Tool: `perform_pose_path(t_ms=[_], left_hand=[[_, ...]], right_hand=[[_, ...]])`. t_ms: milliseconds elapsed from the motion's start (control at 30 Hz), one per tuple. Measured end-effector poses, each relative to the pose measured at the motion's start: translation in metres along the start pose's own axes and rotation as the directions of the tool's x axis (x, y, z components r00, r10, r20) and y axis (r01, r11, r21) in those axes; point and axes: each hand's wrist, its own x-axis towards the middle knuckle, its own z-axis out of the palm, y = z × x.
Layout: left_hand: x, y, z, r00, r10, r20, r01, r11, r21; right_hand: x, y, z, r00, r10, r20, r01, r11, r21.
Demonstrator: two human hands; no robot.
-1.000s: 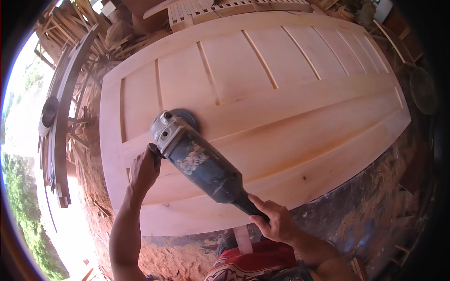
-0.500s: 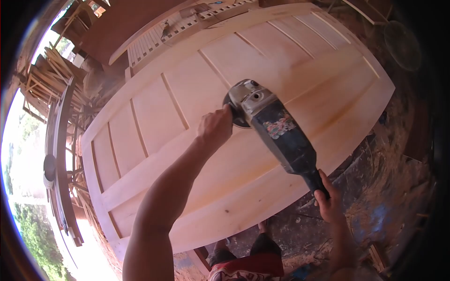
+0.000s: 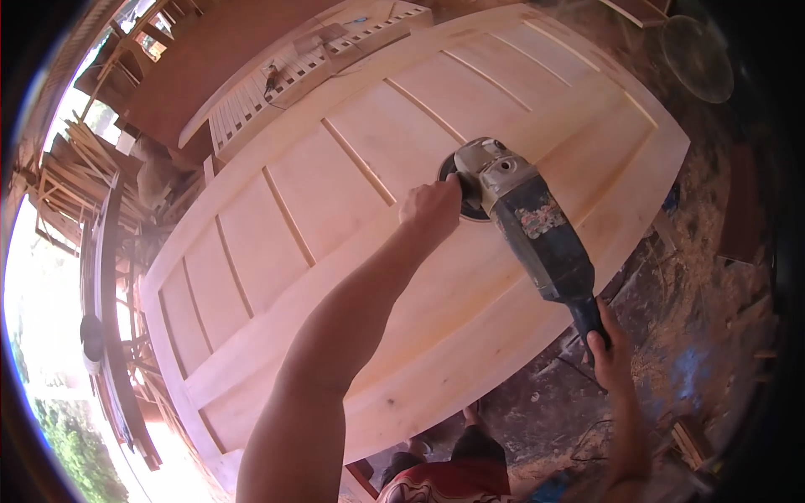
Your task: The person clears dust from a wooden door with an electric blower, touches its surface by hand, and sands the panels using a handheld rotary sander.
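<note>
An angle grinder (image 3: 541,222) with a dark body, a metal head and a worn sticker lies across the wooden panel. My left hand (image 3: 432,205) is closed at the side of its head, by the round disc; the side handle inside my fist is hidden. My right hand (image 3: 614,348) wraps round the black rear handle. The disc is at the surface of a large pale wooden panel door (image 3: 335,285) with grooved, recessed panels; whether it touches the wood I cannot tell.
Behind the panel stands a slatted wooden piece (image 3: 243,113) with small items on it. Stacked timber (image 3: 71,180) fills the left side. A round fan-like guard (image 3: 698,59) is at the upper right. Sawdust and scraps cover the floor (image 3: 671,335).
Both hands and the grinder have moved to the right in view. The view itself has shifted, with the panel sitting slightly further left.
</note>
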Motion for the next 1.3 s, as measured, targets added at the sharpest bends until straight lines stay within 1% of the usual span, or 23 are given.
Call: perform_pose_path(t_ms=[33, 67, 133, 167, 267, 300, 400, 433, 533, 567, 667, 800, 867, 967, 1000, 1067, 1133, 1167, 1233, 1267, 1300], left_hand=[[-0.016, -0.005, -0.006, 0.999, -0.032, 0.031, 0.031, 0.999, 0.012], [-0.032, -0.012, -0.010, 0.996, -0.063, 0.063, 0.061, 0.998, 0.027], [-0.063, -0.031, -0.012, 0.995, -0.091, 0.037, 0.091, 0.996, 0.011], [-0.079, -0.042, -0.012, 0.994, -0.105, 0.024, 0.105, 0.994, 0.004], [-0.136, -0.079, -0.009, 0.987, -0.161, -0.012, 0.161, 0.987, 0.024], [-0.157, -0.091, -0.009, 0.982, -0.190, -0.014, 0.190, 0.982, 0.011], [-0.228, -0.128, -0.011, 0.959, -0.283, -0.030, 0.282, 0.959, -0.034], [-0.254, -0.142, -0.010, 0.947, -0.319, -0.043, 0.317, 0.947, -0.049], [-0.333, -0.180, -0.012, 0.896, -0.437, -0.073, 0.432, 0.899, -0.078], [-0.361, -0.193, -0.012, 0.876, -0.475, -0.079, 0.469, 0.879, -0.085], [-0.445, -0.237, -0.014, 0.814, -0.568, -0.122, 0.558, 0.823, -0.105], [-0.545, -0.300, -0.016, 0.733, -0.652, -0.192, 0.636, 0.758, -0.144], [-0.575, -0.324, -0.023, 0.707, -0.685, -0.175, 0.667, 0.728, -0.157], [-0.601, -0.353, -0.015, 0.674, -0.707, -0.213, 0.691, 0.706, -0.155], [-0.602, -0.357, -0.010, 0.688, -0.685, -0.240, 0.670, 0.726, -0.154], [-0.590, -0.345, -0.006, 0.698, -0.655, -0.289, 0.645, 0.751, -0.141], [-0.561, -0.323, -0.004, 0.679, -0.695, -0.237, 0.683, 0.716, -0.142], [-0.543, -0.307, -0.007, 0.701, -0.676, -0.228, 0.644, 0.737, -0.206], [-0.509, -0.281, 0.004, 0.719, -0.660, -0.216, 0.631, 0.751, -0.194], [-0.490, -0.272, 0.016, 0.747, -0.608, -0.267, 0.566, 0.793, -0.223], [-0.481, -0.241, -0.006, 0.765, -0.565, -0.308, 0.520, 0.825, -0.222]], right_hand=[[-0.007, -0.004, 0.007, 1.000, 0.021, 0.002, -0.021, 0.999, -0.038], [-0.014, -0.007, 0.016, 1.000, 0.016, 0.023, -0.015, 0.999, -0.033], [-0.027, -0.011, 0.032, 0.998, 0.003, 0.066, -0.002, 1.000, -0.018], [-0.032, -0.014, 0.040, 0.996, -0.033, 0.080, 0.039, 0.997, -0.072], [-0.047, -0.042, 0.069, 0.984, -0.090, 0.151, 0.102, 0.992, -0.074], [-0.053, -0.048, 0.079, 0.979, -0.076, 0.191, 0.090, 0.994, -0.064], [-0.074, -0.065, 0.118, 0.952, -0.124, 0.280, 0.144, 0.988, -0.054], [-0.080, -0.077, 0.130, 0.939, -0.156, 0.308, 0.197, 0.975, -0.106], [-0.095, -0.117, 0.174, 0.889, -0.243, 0.387, 0.233, 0.970, 0.073], [-0.101, -0.113, 0.192, 0.857, -0.345, 0.383, 0.362, 0.932, 0.030], [-0.120, -0.130, 0.246, 0.791, -0.309, 0.528, 0.322, 0.944, 0.070], [-0.134, -0.168, 0.327, 0.687, -0.421, 0.593, 0.425, 0.894, 0.142], [-0.139, -0.182, 0.359, 0.647, -0.443, 0.620, 0.448, 0.879, 0.162], [-0.142, -0.197, 0.384, 0.638, -0.481, 0.601, 0.489, 0.856, 0.167], [-0.142, -0.198, 0.384, 0.649, -0.473, 0.596, 0.477, 0.863, 0.164], [-0.137, -0.193, 0.374, 0.656, -0.459, 0.600, 0.452, 0.875, 0.175], [-0.135, -0.183, 0.351, 0.673, -0.519, 0.527, 0.494, 0.846, 0.202], [-0.134, -0.175, 0.337, 0.675, -0.548, 0.493, 0.516, 0.829, 0.215], [-0.130, -0.155, 0.301, 0.696, -0.508, 0.508, 0.527, 0.841, 0.119], [-0.136, -0.152, 0.275, 0.774, -0.327, 0.543, 0.345, 0.936, 0.071], [-0.137, -0.149, 0.261, 0.813, -0.130, 0.567, 0.153, 0.988, 0.007]])
